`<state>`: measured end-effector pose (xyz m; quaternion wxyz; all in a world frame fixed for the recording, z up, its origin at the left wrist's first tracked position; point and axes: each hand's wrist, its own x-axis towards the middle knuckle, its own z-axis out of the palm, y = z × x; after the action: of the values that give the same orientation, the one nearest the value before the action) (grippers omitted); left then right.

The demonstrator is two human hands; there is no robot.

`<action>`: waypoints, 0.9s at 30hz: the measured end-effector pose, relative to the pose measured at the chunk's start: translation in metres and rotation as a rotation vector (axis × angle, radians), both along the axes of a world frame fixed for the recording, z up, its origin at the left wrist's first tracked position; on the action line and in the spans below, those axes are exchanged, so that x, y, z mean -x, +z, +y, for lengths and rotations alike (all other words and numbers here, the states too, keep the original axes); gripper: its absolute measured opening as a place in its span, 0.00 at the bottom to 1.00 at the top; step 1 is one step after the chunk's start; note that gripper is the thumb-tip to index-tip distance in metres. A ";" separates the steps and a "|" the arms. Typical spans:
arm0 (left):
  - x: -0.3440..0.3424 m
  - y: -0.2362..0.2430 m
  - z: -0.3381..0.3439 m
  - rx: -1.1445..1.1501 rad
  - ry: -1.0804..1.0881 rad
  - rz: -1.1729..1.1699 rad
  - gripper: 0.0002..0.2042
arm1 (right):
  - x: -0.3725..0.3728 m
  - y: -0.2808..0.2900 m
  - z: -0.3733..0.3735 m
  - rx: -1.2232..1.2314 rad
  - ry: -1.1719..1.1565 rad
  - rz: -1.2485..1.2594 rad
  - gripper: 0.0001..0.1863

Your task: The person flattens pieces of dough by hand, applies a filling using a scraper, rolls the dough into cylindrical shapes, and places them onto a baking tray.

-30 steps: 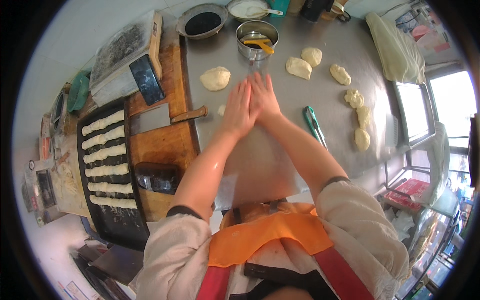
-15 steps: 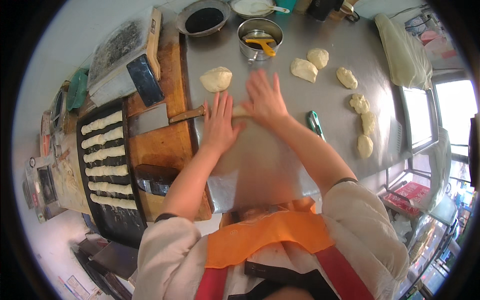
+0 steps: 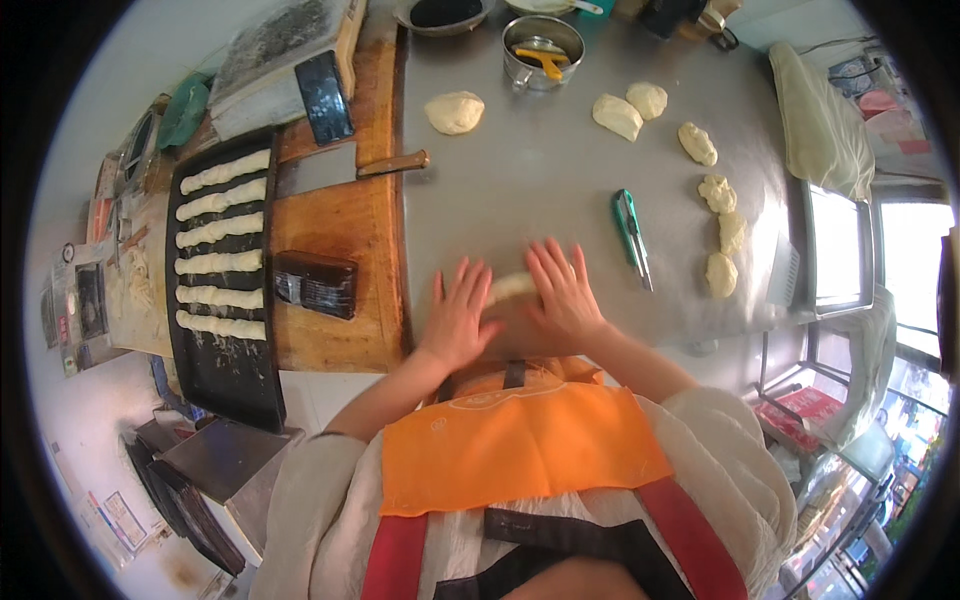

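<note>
Both palms press down on a strip of dough [image 3: 511, 289] on the steel tabletop, close to its front edge. My left hand [image 3: 461, 318] lies flat over the strip's left end, fingers stretched forward. Over the right end rests my right hand [image 3: 566, 300], its fingers straight and slightly spread. Only the strip's pale middle shows between the hands; its ends are mostly hidden. Farther off, a lump of dough [image 3: 454, 113] sits at the back left. Several more dough pieces [image 3: 617, 117] lie at the back right and down the right side.
A green box cutter [image 3: 631, 240] lies right of my hands. A wooden-handled scraper [image 3: 394, 164] rests across the wooden board [image 3: 335, 225]. Left of it is a black tray [image 3: 222, 375] with several dough strips. A metal pot [image 3: 543, 77] with a yellow-handled tool stands at the back.
Both hands have drawn back toward my body, with the dough strip under them, from near the scraper handle to the table's front edge. The view has shifted too.
</note>
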<state>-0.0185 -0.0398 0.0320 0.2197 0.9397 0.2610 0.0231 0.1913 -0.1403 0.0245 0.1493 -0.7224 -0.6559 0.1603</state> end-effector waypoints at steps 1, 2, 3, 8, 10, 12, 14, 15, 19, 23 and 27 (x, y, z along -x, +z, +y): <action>0.014 0.000 -0.009 0.032 -0.044 -0.014 0.38 | 0.004 -0.006 -0.016 -0.041 0.031 -0.037 0.40; 0.028 0.001 -0.018 0.053 -0.079 -0.025 0.38 | 0.005 -0.011 -0.032 0.015 0.073 -0.061 0.38; 0.035 -0.001 -0.023 0.095 -0.103 0.006 0.36 | 0.011 -0.016 -0.054 -0.129 0.063 -0.047 0.36; 0.055 0.005 0.006 0.448 0.092 -0.231 0.22 | 0.021 -0.004 -0.069 -0.128 -0.060 0.164 0.30; 0.090 0.024 0.036 0.780 0.244 -0.144 0.20 | 0.035 0.019 -0.031 0.194 -0.171 0.546 0.29; 0.142 0.050 0.059 1.343 0.531 -0.062 0.18 | 0.065 0.048 0.013 0.604 -0.348 0.862 0.26; 0.194 0.072 0.062 1.621 0.633 -0.381 0.18 | 0.110 0.076 0.050 0.743 -0.064 0.797 0.23; 0.217 0.080 0.061 1.505 0.589 -0.414 0.17 | 0.135 0.089 0.065 0.840 0.058 0.749 0.22; 0.310 0.099 0.074 1.130 0.905 -0.440 0.18 | 0.247 0.121 0.108 0.378 0.280 0.625 0.20; 0.422 0.118 0.118 0.881 1.270 -0.523 0.24 | 0.349 0.127 0.178 0.547 0.273 0.815 0.20; 0.531 0.126 0.188 0.768 1.541 -0.615 0.36 | 0.448 0.099 0.258 0.437 0.348 0.832 0.20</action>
<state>-0.5491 0.1481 0.1583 0.5007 0.3201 0.7359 0.3245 -0.2563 0.1178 0.1236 0.2144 -0.4916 -0.6025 0.5911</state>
